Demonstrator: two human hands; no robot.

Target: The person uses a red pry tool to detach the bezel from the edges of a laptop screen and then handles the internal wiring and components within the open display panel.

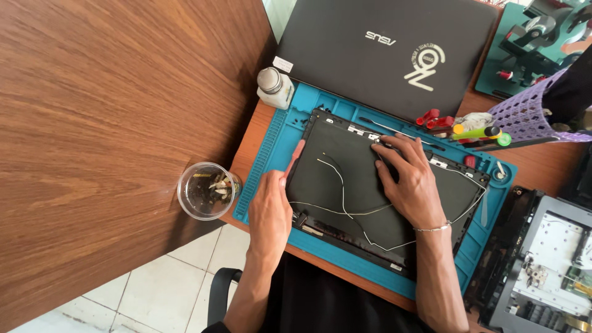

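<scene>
A black laptop lid panel (345,185) lies inner side up on a blue work mat (274,145), with thin white and black cables (339,185) running across it. My left hand (271,209) rests at the panel's left edge, and a thin orange pry tool (295,159) runs from its fingers along that edge. My right hand (410,185) lies flat on the panel, its fingers pressing near the top rim. A thin bracelet circles the right wrist.
A closed black laptop (382,49) lies behind the mat. A small white bottle (274,87) stands at the mat's top left corner. A clear cup of small parts (206,191) sits left. Screwdrivers (478,131), a purple basket (530,114) and an opened laptop chassis (549,259) crowd the right.
</scene>
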